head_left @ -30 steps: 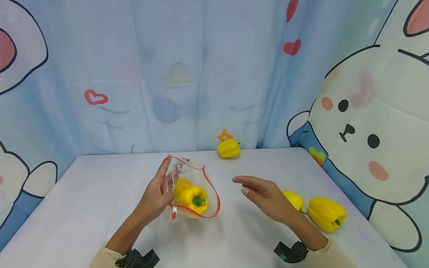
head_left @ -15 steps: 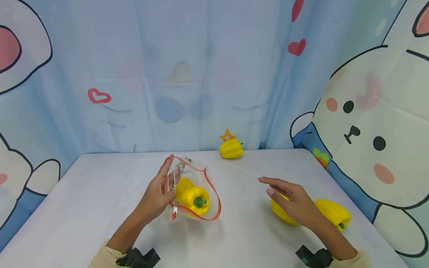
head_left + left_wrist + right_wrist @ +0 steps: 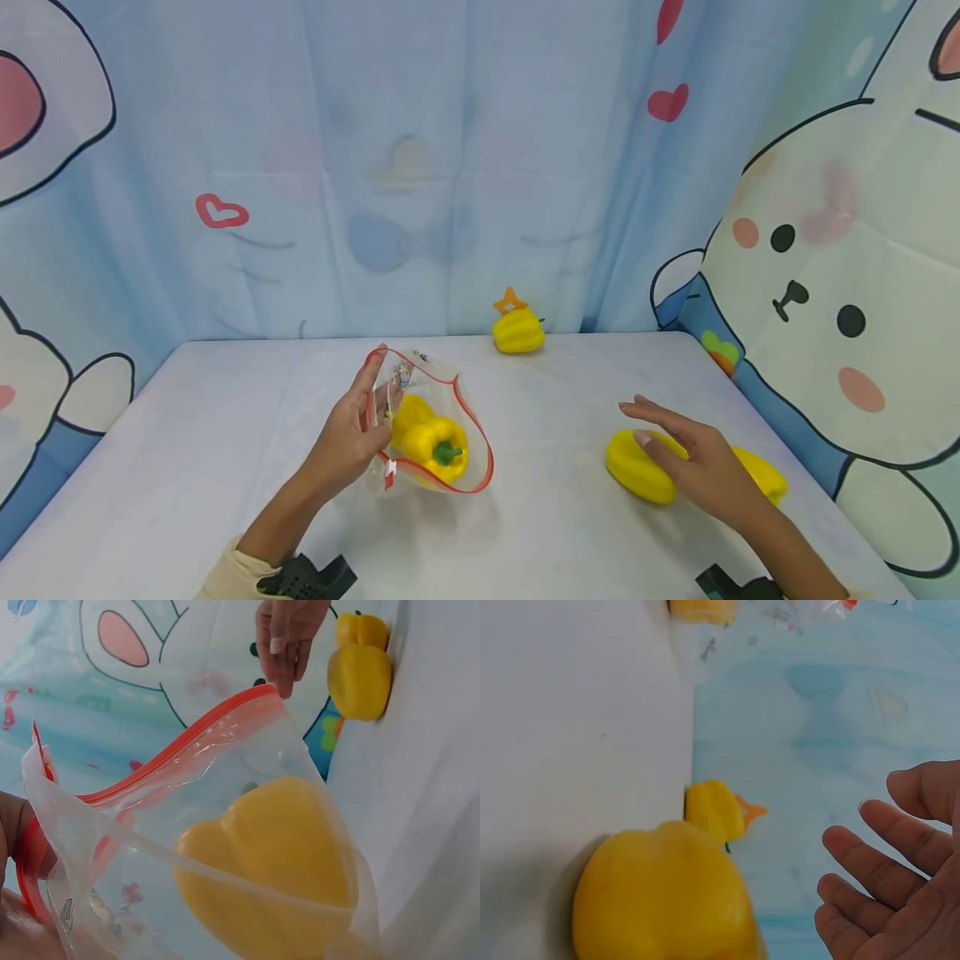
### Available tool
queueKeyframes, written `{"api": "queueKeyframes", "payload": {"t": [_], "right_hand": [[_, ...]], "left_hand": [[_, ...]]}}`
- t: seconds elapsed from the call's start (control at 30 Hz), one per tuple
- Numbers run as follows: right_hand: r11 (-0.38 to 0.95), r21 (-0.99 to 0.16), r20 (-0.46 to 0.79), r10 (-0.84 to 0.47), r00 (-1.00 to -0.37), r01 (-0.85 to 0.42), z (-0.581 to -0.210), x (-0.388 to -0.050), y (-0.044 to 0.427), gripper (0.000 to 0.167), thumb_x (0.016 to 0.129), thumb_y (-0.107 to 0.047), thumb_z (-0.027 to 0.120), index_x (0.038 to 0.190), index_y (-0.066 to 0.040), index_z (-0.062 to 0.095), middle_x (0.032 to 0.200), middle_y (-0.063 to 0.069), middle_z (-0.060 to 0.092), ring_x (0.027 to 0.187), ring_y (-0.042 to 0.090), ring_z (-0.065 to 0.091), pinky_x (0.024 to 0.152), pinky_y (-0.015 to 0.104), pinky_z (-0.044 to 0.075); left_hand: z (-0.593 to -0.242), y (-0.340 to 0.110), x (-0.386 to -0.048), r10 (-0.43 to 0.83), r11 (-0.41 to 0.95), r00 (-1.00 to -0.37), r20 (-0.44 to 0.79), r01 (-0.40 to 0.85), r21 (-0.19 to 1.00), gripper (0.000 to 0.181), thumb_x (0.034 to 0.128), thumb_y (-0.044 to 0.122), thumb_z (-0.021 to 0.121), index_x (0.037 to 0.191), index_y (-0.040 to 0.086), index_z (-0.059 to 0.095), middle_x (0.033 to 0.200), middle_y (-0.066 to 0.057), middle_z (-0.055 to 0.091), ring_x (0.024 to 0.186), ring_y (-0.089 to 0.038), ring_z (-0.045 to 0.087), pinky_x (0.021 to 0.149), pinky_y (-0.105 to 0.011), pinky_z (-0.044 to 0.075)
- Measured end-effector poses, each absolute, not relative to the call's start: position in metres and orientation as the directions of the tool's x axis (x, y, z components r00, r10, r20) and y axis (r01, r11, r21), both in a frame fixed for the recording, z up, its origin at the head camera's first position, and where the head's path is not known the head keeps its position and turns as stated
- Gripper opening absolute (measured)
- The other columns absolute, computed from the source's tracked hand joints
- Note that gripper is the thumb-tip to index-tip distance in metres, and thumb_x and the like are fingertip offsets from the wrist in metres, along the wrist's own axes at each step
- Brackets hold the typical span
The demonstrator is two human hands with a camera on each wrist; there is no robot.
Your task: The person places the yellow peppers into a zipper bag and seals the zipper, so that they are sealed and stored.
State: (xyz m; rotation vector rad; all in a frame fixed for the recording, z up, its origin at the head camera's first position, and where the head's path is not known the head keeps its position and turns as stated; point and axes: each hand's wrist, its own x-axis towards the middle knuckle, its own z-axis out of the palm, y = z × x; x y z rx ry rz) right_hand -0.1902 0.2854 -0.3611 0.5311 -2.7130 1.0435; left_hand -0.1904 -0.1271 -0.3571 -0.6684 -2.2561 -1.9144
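left: pepper [image 3: 435, 437] in bag [image 3: 442, 396] | right: two peppers [image 3: 637, 471] [image 3: 765, 475] | rear: lone pepper [image 3: 518, 332]

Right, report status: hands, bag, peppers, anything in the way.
Left hand holds bag, mouth open, at least one pepper inside. Right hand above two loose peppers, holding nothing. No obstruction seen between them.

Curtained-off indoor setting, room type unclear: blue cartoon-print curtain [image 3: 525, 100] behind a white table [image 3: 225, 417].

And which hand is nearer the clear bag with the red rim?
Left: the left hand holds the bag, while the right hand is off to its right, by a loose yellow pepper.
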Motion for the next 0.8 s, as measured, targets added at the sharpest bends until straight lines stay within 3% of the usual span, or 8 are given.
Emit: {"api": "queueKeyframes", "payload": {"t": [0.33,0.57,0.8], "right_hand": [[0.721,-0.594,0.225,-0.276,-0.934,-0.356,-0.37,-0.184,0.306,0.05,0.094,-0.027,0.064,0.141,-0.016,0.052,0.143,0.013,0.049,0.135,0.044,0.034,0.097,0.066,0.036],[0.731,-0.598,0.184,-0.275,-0.944,-0.329,-0.371,-0.186,0.31,0.061,0.091,-0.028,0.068,0.145,-0.013,0.045,0.148,0.019,0.041,0.135,0.049,0.03,0.095,0.071,0.033],[0.733,-0.631,0.037,-0.298,-0.954,-0.253,-0.379,-0.19,0.316,0.09,0.085,-0.032,0.074,0.155,-0.014,0.019,0.154,0.027,0.021,0.13,0.053,0.031,0.099,0.071,0.03]], "left_hand": [[-0.357,-0.126,-0.191,0.297,-0.04,-0.901,0.316,0.319,0.947,0.081,0.0874,-0.013,0.039,0.155,0.004,-0.002,0.162,-0.012,0.001,0.143,-0.031,0.022,0.102,-0.04,0.034],[-0.357,-0.127,-0.191,0.299,-0.055,-0.899,0.321,0.319,0.946,0.081,0.0871,-0.013,0.039,0.155,0.003,-0.003,0.162,-0.013,0.002,0.144,-0.031,0.021,0.103,-0.04,0.033],[-0.355,-0.127,-0.191,0.293,-0.043,-0.902,0.317,0.319,0.947,0.082,0.0864,-0.013,0.04,0.155,0.003,-0.003,0.161,-0.014,0.002,0.143,-0.03,0.022,0.102,-0.04,0.034]]}}
